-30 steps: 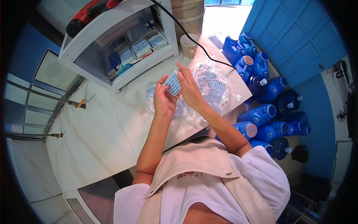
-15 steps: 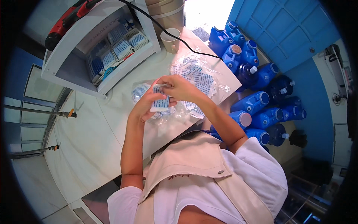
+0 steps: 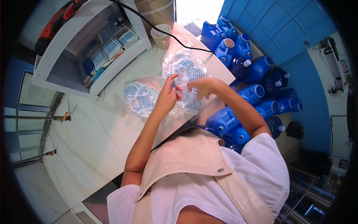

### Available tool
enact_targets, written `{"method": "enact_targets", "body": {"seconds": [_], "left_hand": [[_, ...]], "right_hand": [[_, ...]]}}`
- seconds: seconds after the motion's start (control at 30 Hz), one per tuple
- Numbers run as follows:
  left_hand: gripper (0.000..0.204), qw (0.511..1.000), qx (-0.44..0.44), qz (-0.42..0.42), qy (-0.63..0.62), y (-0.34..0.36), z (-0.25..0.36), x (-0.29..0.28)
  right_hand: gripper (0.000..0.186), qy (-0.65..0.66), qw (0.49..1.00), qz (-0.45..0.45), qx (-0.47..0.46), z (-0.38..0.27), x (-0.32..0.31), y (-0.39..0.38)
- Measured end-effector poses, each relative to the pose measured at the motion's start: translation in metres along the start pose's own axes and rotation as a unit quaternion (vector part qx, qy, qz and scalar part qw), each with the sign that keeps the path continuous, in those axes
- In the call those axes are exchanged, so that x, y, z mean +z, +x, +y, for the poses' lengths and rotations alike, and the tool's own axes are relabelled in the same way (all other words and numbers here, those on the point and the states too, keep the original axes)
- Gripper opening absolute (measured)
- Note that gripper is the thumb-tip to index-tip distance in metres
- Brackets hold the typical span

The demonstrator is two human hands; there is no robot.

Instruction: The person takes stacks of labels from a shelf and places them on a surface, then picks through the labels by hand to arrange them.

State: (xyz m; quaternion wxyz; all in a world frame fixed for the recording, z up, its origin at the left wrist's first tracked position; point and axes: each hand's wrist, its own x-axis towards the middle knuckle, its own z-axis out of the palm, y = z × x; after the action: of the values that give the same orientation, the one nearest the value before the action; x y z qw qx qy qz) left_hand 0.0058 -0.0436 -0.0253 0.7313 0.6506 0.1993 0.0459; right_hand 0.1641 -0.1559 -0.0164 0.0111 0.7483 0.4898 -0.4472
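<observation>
Two clear plastic bags of small white sachets with blue print lie on the white counter. My left hand (image 3: 168, 96) is between them, index finger raised and the other fingers loosely bent; I see no sachet in it. To its left is the left bag (image 3: 141, 100), its sachets in a rounded heap. My right hand (image 3: 207, 87) hovers over or touches the right bag (image 3: 184, 67), fingers pointing down and apart, slightly blurred. Whether its fingertips touch a sachet is hard to make out.
A white open-front box (image 3: 93, 89) with baskets of sachets stands at the back left. A beige mug (image 3: 161, 36) and a black cable (image 3: 164, 33) are behind the bags. Many blue water jugs (image 3: 227, 50) stand right of the counter (image 3: 85, 138). Hose valves (image 3: 63, 117) jut in at left.
The sachets held between both hands are out of them. My hands have parted, both moving right, the right one over the right bag. The left bag is now uncovered. The view has shifted slightly.
</observation>
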Motion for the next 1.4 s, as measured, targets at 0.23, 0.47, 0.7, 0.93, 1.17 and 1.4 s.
{"method": "enact_targets", "body": {"seconds": [0.23,0.47,0.7,0.93,1.17,1.4], "left_hand": [[0.046,0.919,0.065,-0.041,0.386,0.017,-0.008,-0.006],[0.043,0.901,0.043,0.032,0.431,0.022,-0.020,-0.009],[0.049,0.981,-0.044,0.052,0.180,0.033,-0.024,-0.015],[0.049,0.994,-0.077,0.076,-0.016,0.031,-0.008,-0.015],[0.043,0.978,-0.024,0.071,-0.195,0.014,0.023,-0.034],[0.045,0.976,0.040,0.115,-0.183,0.013,0.014,-0.045]], "right_hand": [[0.052,-0.186,0.952,0.227,-0.082,0.022,0.031,0.025],[0.055,0.012,0.946,0.323,0.008,0.023,0.002,0.035],[0.061,0.003,0.927,0.373,0.036,0.014,0.015,0.036],[0.053,0.074,0.869,0.488,-0.036,0.013,0.031,0.041],[0.052,0.369,0.879,0.300,-0.043,0.006,0.001,0.014],[0.032,0.772,0.550,0.236,-0.213,-0.006,-0.006,0.015]]}}
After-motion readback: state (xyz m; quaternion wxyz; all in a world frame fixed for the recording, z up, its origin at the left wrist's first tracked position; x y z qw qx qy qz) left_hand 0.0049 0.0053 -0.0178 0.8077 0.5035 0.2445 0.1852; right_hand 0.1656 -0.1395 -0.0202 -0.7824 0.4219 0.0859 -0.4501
